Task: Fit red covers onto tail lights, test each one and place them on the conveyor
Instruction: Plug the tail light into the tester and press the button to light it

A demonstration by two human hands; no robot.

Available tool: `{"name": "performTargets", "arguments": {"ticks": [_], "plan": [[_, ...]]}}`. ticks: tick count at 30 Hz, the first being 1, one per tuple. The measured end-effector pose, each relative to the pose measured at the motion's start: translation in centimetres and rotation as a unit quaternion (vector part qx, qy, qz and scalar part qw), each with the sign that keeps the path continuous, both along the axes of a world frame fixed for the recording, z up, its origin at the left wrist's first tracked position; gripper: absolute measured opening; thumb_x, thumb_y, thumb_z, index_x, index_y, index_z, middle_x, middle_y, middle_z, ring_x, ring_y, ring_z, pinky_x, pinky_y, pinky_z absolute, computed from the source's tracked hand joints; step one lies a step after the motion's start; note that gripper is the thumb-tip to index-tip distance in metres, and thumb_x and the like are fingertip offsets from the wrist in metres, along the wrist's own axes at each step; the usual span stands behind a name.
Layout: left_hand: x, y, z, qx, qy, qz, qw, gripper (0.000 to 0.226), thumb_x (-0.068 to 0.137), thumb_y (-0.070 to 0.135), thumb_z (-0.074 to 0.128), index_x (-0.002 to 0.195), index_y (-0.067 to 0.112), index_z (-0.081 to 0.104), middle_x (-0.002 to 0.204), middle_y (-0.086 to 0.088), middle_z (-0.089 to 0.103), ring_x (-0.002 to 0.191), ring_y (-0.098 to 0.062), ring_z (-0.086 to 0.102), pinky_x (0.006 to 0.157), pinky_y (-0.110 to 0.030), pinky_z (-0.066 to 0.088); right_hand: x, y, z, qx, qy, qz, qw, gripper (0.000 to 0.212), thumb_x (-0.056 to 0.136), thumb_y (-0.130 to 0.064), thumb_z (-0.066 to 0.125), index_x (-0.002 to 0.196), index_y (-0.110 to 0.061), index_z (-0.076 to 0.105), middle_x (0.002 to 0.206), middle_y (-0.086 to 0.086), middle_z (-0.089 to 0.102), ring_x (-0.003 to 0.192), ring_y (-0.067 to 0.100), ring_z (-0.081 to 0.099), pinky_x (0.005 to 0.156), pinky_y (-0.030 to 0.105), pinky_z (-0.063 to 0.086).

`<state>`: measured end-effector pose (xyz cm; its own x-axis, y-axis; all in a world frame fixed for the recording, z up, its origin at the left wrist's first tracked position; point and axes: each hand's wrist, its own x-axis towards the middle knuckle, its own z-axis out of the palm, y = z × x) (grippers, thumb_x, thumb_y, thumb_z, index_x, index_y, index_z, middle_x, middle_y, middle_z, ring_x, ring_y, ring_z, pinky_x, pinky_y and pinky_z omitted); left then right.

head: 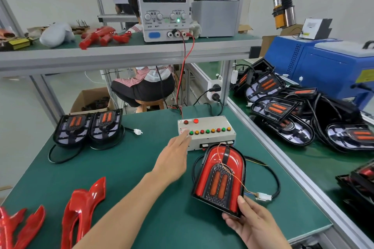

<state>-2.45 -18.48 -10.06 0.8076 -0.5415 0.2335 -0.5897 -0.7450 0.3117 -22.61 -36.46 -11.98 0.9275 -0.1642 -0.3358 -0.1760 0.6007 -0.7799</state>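
A worker at a green-matted surface (141, 168) holds a covered tail light (219, 178) by its lower edge, the right hand (253, 222) curled beneath it with the thumb pressed on the rim, so the red face tilts up toward the eye and any glow would be plain to see; the left hand (174, 159) stretches forward with fingers (185, 137) straight and relaxed, grasping nothing, their tips at the left end of the test box (206, 131), apparently to work its row of coloured buttons; the lamp sits just in front of the box, its top against the box's front edge where the sockets appear to be, while its white connector (263, 196) lies loose by the right thumb; whether a lead is plugged in cannot be told; the power supply (164, 6) on the shelf reads 12.00 volts and zero current, suggesting the lamp draws nothing yet; two uncovered tail lights (87, 127) wait at the far left of the surface, within reach for fitting; spare red covers (83, 208) lie at the near left; more lamps (303, 111) are heaped on the side bench at right.
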Motion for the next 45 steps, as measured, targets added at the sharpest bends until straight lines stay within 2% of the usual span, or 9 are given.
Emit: {"name": "performTargets", "arguments": {"ticks": [3,9,13,19,21,24,31,38,45], "plan": [[0.8,-0.9,0.3,0.019,-0.005,0.011,1.000,0.061,0.104,0.009,0.046,0.160,0.015,0.024,0.169,0.003,0.015,0.146,-0.020,0.031,0.119,-0.029,0.032,-0.1,-0.2,-0.1,0.008,-0.006,0.000,1.000,0.026,0.085,-0.016,0.063,0.101,-0.002,0.079,0.095,0.037,0.069,0.070,0.036,0.070,0.057,0.033,0.061],[0.7,-1.4,0.7,0.029,0.024,0.047,0.998,0.066,0.100,0.003,0.049,0.159,0.015,0.022,0.165,0.001,0.027,0.147,-0.020,0.029,0.116,-0.033,0.038,0.3,0.2,-0.3,-0.006,-0.024,-0.031,0.999,0.026,0.081,-0.016,0.061,0.094,-0.006,0.081,0.085,0.033,0.070,0.061,0.033,0.071,0.050,0.030,0.059],[0.9,-1.5,1.3,0.052,0.025,0.038,0.998,0.070,0.094,-0.003,0.051,0.156,0.014,0.024,0.158,-0.003,0.035,0.141,-0.023,0.036,0.113,-0.035,0.041,0.2,0.2,-0.4,-0.004,-0.020,-0.032,0.999,0.026,0.080,-0.016,0.063,0.096,-0.004,0.080,0.088,0.034,0.071,0.062,0.034,0.071,0.051,0.031,0.059],[0.9,-1.6,1.6,0.020,0.032,0.042,0.998,0.057,0.097,-0.002,0.048,0.151,0.013,0.034,0.151,-0.004,0.044,0.132,-0.022,0.044,0.107,-0.032,0.041,0.1,0.2,-0.5,-0.011,-0.031,-0.038,0.999,0.026,0.085,-0.014,0.060,0.095,-0.002,0.080,0.083,0.032,0.069,0.062,0.033,0.070,0.053,0.031,0.060],[0.9,-1.7,1.7,0.036,0.036,0.039,0.998,0.058,0.097,-0.002,0.049,0.151,0.014,0.035,0.149,-0.004,0.046,0.131,-0.022,0.045,0.105,-0.032,0.043,0.1,0.2,-0.7,-0.009,-0.028,-0.043,0.999,0.025,0.090,-0.011,0.058,0.097,0.002,0.078,0.082,0.033,0.068,0.060,0.034,0.069,0.051,0.031,0.059],[1.1,-2.0,2.2,0.066,0.042,0.050,0.996,0.060,0.095,-0.001,0.051,0.151,0.015,0.035,0.147,-0.006,0.049,0.131,-0.025,0.048,0.101,-0.036,0.047,0.2,0.2,-0.6,-0.007,-0.024,-0.044,0.999,0.024,0.086,-0.011,0.059,0.097,0.001,0.078,0.084,0.034,0.069,0.059,0.034,0.070,0.049,0.031,0.059],[1.8,-2.2,2.6,0.088,0.029,0.043,0.995,0.067,0.096,0.002,0.053,0.157,0.015,0.030,0.156,-0.006,0.041,0.139,-0.025,0.041,0.110,-0.038,0.043,0.3,0.2,-0.7,-0.009,-0.022,-0.042,0.999,0.025,0.082,-0.018,0.062,0.095,-0.008,0.081,0.086,0.032,0.070,0.063,0.033,0.071,0.053,0.030,0.060],[2.7,-3.3,3.3,0.140,0.011,0.037,0.989,0.063,0.097,0.012,0.054,0.155,0.024,0.032,0.156,-0.008,0.025,0.135,-0.030,0.033,0.094,-0.042,0.050,0.2,0.2,-0.7,-0.008,-0.022,-0.043,0.999,0.027,0.082,-0.016,0.062,0.097,-0.001,0.079,0.086,0.036,0.068,0.063,0.036,0.069,0.052,0.031,0.059],[3.2,-4.1,2.9,0.157,0.035,0.052,0.986,0.072,0.092,0.006,0.052,0.157,0.031,0.033,0.157,-0.011,0.025,0.139,-0.031,0.027,0.098,-0.046,0.053,0.2,0.4,-0.5,0.003,-0.021,-0.056,0.998,0.024,0.090,-0.009,0.056,0.103,0.004,0.072,0.082,0.037,0.067,0.057,0.036,0.069,0.048,0.031,0.059]]}}
